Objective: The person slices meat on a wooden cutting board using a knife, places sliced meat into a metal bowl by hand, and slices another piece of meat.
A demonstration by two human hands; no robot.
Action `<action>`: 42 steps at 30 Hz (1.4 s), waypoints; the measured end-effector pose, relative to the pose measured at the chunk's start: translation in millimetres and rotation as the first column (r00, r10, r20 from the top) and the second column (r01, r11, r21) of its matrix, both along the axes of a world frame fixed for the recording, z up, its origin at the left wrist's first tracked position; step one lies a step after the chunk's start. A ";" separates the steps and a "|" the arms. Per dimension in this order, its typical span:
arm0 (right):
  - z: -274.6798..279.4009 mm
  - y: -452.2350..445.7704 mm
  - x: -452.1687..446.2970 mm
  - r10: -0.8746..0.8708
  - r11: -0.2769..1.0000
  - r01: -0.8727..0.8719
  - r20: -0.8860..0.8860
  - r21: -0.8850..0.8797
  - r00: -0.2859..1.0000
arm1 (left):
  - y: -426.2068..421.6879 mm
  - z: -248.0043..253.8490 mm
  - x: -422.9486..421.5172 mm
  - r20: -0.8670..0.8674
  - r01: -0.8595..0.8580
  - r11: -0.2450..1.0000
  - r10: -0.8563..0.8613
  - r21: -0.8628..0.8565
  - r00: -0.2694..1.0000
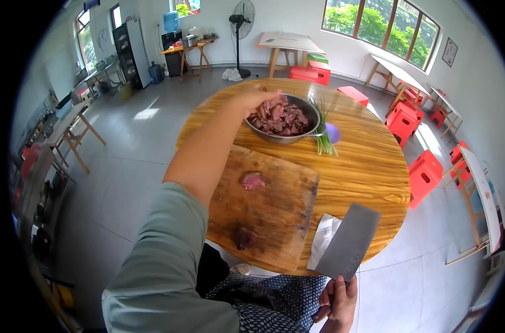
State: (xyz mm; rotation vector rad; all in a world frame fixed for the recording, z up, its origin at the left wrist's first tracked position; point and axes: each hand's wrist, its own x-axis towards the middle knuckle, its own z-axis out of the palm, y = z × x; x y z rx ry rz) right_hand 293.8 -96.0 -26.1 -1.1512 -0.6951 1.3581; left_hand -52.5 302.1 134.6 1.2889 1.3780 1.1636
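Observation:
My left hand [257, 101] reaches over the near-left rim of a metal bowl [286, 139] full of cut dark red meat [288, 119]. Its fingers curl around a pinkish piece of meat [276, 104], partly hidden by the hand. In my right hand [341, 302] is the handle of a cleaver [352, 241], its broad blade pointing up and away beside the board. A wooden cutting board [274, 213] lies in front of me. On it rest a small pink piece of meat [253, 180] and, nearer me, a darker piece [244, 238].
Green onions [324, 133] and a purple round object [333, 133] lie right of the bowl on the round wooden table [363, 161]. A white packet [323, 236] sits partly under the cleaver. Red stools [424, 175] stand to the right; a fan [240, 33] stands behind.

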 end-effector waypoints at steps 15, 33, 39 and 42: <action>-6.9 -3.7 -14.9 0.090 0.996 -0.090 -0.061 0.005 0.994 | -133.3 -138.0 -29.3 -0.821 0.288 0.954 -0.104 0.077 0.562; 2.6 -12.8 3.7 0.094 0.995 -0.094 -0.042 -0.013 0.995 | -133.5 -65.5 4.8 -0.451 0.374 0.898 -0.439 -0.230 0.777; -1.4 -9.0 7.0 0.067 0.997 -0.066 -0.019 0.046 0.998 | -18.0 -14.4 15.3 0.025 -0.059 0.996 0.057 0.063 0.998; 6.3 -11.4 5.6 0.045 0.998 -0.042 -0.048 0.051 0.998 | -2.8 -26.5 19.7 -0.135 -0.275 0.908 0.330 0.315 0.934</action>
